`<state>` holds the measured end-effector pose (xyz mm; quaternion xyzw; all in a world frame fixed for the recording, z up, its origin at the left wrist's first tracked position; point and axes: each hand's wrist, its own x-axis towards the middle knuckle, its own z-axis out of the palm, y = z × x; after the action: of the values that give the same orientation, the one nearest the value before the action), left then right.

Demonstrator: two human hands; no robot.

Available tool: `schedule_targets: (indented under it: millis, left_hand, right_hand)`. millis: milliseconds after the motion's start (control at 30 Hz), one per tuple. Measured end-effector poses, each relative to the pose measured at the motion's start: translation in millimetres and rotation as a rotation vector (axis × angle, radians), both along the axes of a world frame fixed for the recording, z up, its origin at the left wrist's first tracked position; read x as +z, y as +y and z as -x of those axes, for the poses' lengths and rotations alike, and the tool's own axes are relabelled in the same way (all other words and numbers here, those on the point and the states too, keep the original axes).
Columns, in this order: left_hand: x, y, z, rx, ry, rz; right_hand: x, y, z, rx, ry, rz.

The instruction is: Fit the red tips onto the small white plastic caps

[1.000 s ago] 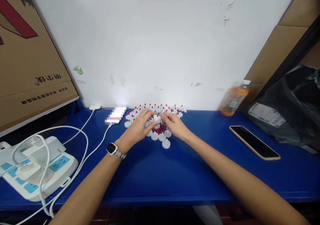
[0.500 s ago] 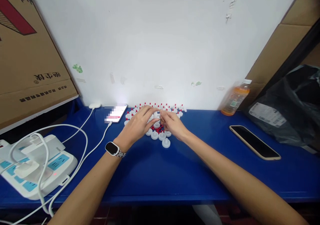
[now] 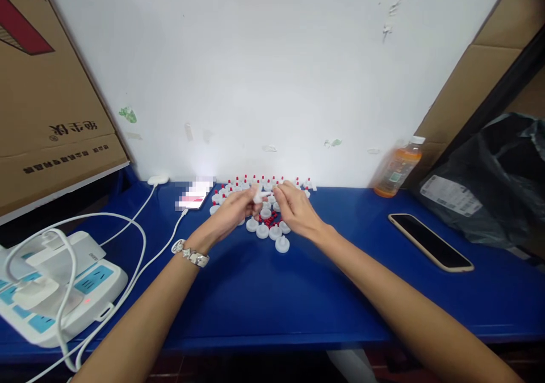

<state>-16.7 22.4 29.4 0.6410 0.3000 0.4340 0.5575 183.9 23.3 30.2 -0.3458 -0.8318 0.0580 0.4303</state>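
Observation:
Both hands meet above a cluster of small white round caps and red-tipped pieces at the back of the blue table. My left hand, turned on its side with a watch on the wrist, pinches a small white piece with closed fingers. My right hand faces it, fingertips pinched at the same white piece. Rows of white caps with red tips stand along the wall behind the hands.
A lit phone on a white cable lies left of the caps. A white power strip with plugs sits at the front left. A dark phone, an orange drink bottle and a black bag are at the right. Cardboard boxes flank both sides.
My left hand has lifted off the caps and rolled onto its side, bringing a white piece up. The right hand has risen slightly to meet it.

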Motion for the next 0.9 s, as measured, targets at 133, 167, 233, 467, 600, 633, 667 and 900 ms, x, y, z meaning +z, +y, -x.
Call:
schedule_targets:
  millis: [133, 167, 233, 467, 600, 633, 667, 900]
  left_hand:
    - [1.9, 4, 17, 0.180, 0.063, -0.078]
    - [0.9, 5, 18, 0.201, 0.156, -0.141]
    - [-2.6, 6, 19, 0.239, 0.301, -0.276]
    - [-17.2, 9, 14, 0.301, 0.543, -0.455]
    - [-17.7, 6, 10, 0.297, 0.536, -0.488]
    - [-17.4, 6, 9, 0.311, 0.534, -0.482]
    - [-17.2, 6, 10, 0.339, 0.538, -0.475]
    - [-17.6, 11, 21, 0.494, 0.666, -0.501]
  right_hand:
    - [-1.7, 7, -13, -0.096, -0.131, 0.025]
    - [-3.6, 9, -14, -0.093, -0.203, 0.049]
    - [-7.9, 13, -15, -0.072, -0.319, 0.105]
    - [-3.0, 14, -7, -0.008, -0.085, 0.329]
    - [5.3, 22, 10, 0.131, 0.079, 0.421]
    - [7.0, 28, 14, 0.159, 0.095, 0.419]
    - [8.4, 35, 17, 0.164, 0.115, 0.410]
    - [-1.0, 102, 19, -0.163, -0.116, 0.362]
